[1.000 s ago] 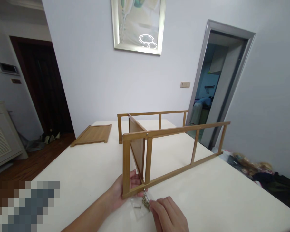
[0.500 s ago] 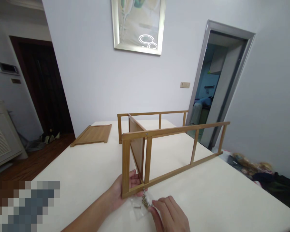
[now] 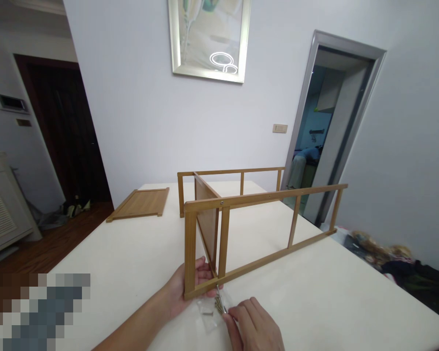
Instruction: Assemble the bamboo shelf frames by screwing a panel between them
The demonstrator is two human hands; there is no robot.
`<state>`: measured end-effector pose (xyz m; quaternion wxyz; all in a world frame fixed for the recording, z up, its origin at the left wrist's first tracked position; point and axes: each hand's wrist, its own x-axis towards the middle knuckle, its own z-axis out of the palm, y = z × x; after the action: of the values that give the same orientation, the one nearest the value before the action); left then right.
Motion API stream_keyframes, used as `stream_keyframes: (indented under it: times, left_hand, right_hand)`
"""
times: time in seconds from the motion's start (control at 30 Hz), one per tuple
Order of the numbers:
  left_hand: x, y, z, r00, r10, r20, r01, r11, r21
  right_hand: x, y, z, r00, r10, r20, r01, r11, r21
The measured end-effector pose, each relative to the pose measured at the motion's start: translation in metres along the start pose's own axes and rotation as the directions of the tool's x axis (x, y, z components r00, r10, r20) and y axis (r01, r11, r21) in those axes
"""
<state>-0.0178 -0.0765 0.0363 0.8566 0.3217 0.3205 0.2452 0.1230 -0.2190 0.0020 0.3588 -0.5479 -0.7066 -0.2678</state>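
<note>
A wooden shelf frame [image 3: 258,267] lies on its side, with a wooden shelf panel [image 3: 207,214] standing between its two ladder-like sides. At the near lower corner, my left hand [image 3: 183,286] reaches through from behind the end post and grips the lower rail beside the panel. Pinched in my right hand [image 3: 254,321] is a thin metal hex key [image 3: 220,296], its tip at the joint of lower rail and panel. My fingers partly hide the tool. Under it rests a clear plastic bag [image 3: 209,319] with several brass-coloured screws [image 3: 218,306]; one screw [image 3: 208,314] lies apart from them.
Another wooden panel [image 3: 141,204] lies flat at the far left of the white table [image 3: 329,292]. Clothes and other items are piled beyond the right edge [image 3: 398,258]. A wall with a framed picture [image 3: 208,44] rises behind, beside an open doorway [image 3: 314,131].
My right hand has shifted very slightly left with the hex key and turned a little. My left hand and the frame hold almost still.
</note>
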Motion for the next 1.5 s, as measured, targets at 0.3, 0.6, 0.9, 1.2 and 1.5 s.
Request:
stream_keyframes:
  times: [0.3, 0.6, 0.9, 1.2, 1.5]
  left_hand:
    - [0.003, -0.001, -0.003, 1.0, -0.001, 0.01, 0.001, 1.0, 0.002]
    - [0.006, -0.003, -0.007, 0.999, -0.003, 0.043, 0.004, 1.0, -0.015]
    - [0.009, -0.005, -0.012, 0.999, 0.007, 0.047, -0.006, 1.0, -0.025]
    - [0.005, -0.004, -0.009, 0.997, 0.024, 0.075, -0.024, 1.0, 0.006]
    - [0.001, -0.002, -0.004, 0.999, 0.016, 0.042, -0.017, 1.0, 0.021]
  right_hand:
    - [0.002, -0.001, -0.001, 0.999, 0.032, 0.014, -0.032, 0.999, 0.009]
    - [0.0, -0.002, 0.0, 1.0, 0.023, -0.004, -0.023, 0.999, -0.043]
    - [0.006, -0.004, -0.001, 0.998, 0.044, 0.05, -0.047, 0.997, 0.054]
    - [0.001, -0.004, 0.01, 0.992, 0.111, -0.053, -0.103, 0.984, 0.144]
    - [-0.005, -0.003, 0.011, 0.994, 0.114, -0.008, -0.109, 0.969, 0.222]
